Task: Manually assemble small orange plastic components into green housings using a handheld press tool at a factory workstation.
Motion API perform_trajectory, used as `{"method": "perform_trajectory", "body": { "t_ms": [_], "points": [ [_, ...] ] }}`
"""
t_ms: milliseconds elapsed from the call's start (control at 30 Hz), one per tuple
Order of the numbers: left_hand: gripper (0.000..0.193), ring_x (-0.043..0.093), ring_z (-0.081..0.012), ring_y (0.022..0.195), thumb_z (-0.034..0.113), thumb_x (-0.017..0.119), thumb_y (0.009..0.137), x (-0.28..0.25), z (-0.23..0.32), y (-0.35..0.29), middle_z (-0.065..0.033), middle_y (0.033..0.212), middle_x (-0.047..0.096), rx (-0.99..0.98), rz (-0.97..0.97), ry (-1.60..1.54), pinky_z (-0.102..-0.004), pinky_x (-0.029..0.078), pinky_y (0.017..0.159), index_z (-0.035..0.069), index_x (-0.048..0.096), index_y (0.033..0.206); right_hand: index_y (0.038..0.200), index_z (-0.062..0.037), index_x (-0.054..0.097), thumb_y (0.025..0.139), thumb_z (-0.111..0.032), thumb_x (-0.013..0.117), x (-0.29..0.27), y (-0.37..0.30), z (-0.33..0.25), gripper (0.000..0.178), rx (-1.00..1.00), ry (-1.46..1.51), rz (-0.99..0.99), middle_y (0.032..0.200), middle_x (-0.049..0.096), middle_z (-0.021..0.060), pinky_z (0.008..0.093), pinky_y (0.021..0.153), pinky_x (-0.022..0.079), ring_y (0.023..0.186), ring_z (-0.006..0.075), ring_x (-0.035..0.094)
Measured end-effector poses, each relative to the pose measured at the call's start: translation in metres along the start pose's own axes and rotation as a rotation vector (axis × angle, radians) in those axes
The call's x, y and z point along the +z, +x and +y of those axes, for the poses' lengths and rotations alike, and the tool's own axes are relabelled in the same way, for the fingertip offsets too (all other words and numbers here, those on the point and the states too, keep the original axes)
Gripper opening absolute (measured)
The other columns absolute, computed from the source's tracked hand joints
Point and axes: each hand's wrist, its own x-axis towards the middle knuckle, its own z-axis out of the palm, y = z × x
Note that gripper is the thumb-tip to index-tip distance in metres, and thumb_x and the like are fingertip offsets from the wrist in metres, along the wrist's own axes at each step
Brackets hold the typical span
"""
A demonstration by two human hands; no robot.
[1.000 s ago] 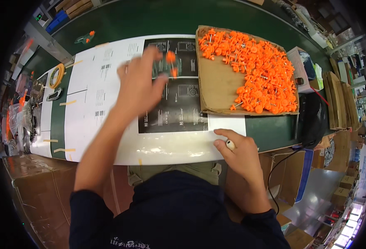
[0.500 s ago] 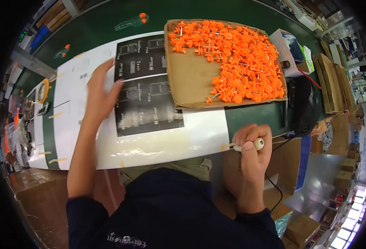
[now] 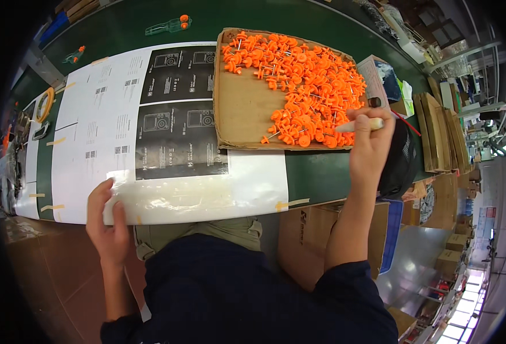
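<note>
The fingers of the right hand (image 3: 370, 150) grip a pale handle (image 3: 348, 126) over the near right corner of a cardboard tray (image 3: 250, 109), while those of the left hand (image 3: 110, 232) are parted and empty at the near edge of a white sheet (image 3: 86, 172). Orange plastic pieces (image 3: 324, 80) with metal pins fill much of the tray, which overlaps black printed panels (image 3: 178, 137) on the green surface (image 3: 319, 166). Beyond the sheet lies a clear greenish piece (image 3: 164, 27) with orange ends.
</note>
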Motion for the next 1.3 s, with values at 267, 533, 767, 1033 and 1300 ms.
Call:
{"method": "perform_trajectory", "body": {
  "t_ms": [267,533,767,1033,1300],
  "points": [
    [0.061,0.060,-0.0303,0.122,-0.002,0.063,0.086,0.104,0.082,0.070,-0.0176,0.142,0.056,-0.047,-0.410,-0.602,-0.0388,0.049,0.102,0.001,0.048,0.145,0.110,-0.0046,0.046,0.101,-0.005,0.055,0.067,-0.014,0.017,0.013,0.056,-0.119,-0.125,0.103,0.065,0.0142,0.0287,0.070,0.052,0.076,0.0158,0.059],
    [0.057,0.056,-0.0314,0.128,-0.004,0.060,0.088,0.106,0.074,0.059,-0.0201,0.149,0.048,-0.040,-0.558,-0.582,-0.0401,0.047,0.107,-0.003,0.044,0.143,0.109,-0.0048,0.044,0.099,-0.006,0.055,0.093,0.051,-0.015,0.015,0.000,0.054,-0.193,0.102,0.068,0.0154,0.0272,0.062,0.050,0.072,0.0176,0.063],
    [0.057,0.053,-0.0326,0.134,-0.008,0.060,0.087,0.109,0.078,0.035,-0.0217,0.153,0.044,-0.020,-0.617,-0.742,-0.0423,0.044,0.112,-0.005,0.044,0.141,0.107,-0.0061,0.048,0.097,-0.015,0.060,0.137,0.153,0.042,0.018,-0.255,-0.007,-0.082,0.086,0.061,0.0097,0.0332,0.060,0.047,0.066,0.0178,0.057],
    [0.055,0.047,-0.0338,0.139,-0.008,0.061,0.087,0.118,0.081,0.028,-0.0223,0.158,0.036,-0.079,-0.537,-0.962,-0.0440,0.041,0.116,-0.004,0.044,0.140,0.109,-0.0056,0.047,0.099,-0.011,0.059,0.110,0.076,0.016,0.017,-0.082,-0.362,-0.410,0.094,0.066,0.0110,0.0267,0.066,0.049,0.074,0.0146,0.063],
    [0.056,0.044,-0.0345,0.142,-0.008,0.059,0.088,0.117,0.083,0.029,-0.0214,0.161,0.031,-0.046,-0.565,-0.936,-0.0451,0.038,0.118,-0.002,0.044,0.141,0.109,-0.0039,0.044,0.101,-0.003,0.054,0.061,0.035,-0.001,0.013,-0.076,-0.081,-0.377,0.105,0.066,0.0147,0.0343,0.085,0.056,0.093,0.0235,0.068]
  ]
}}
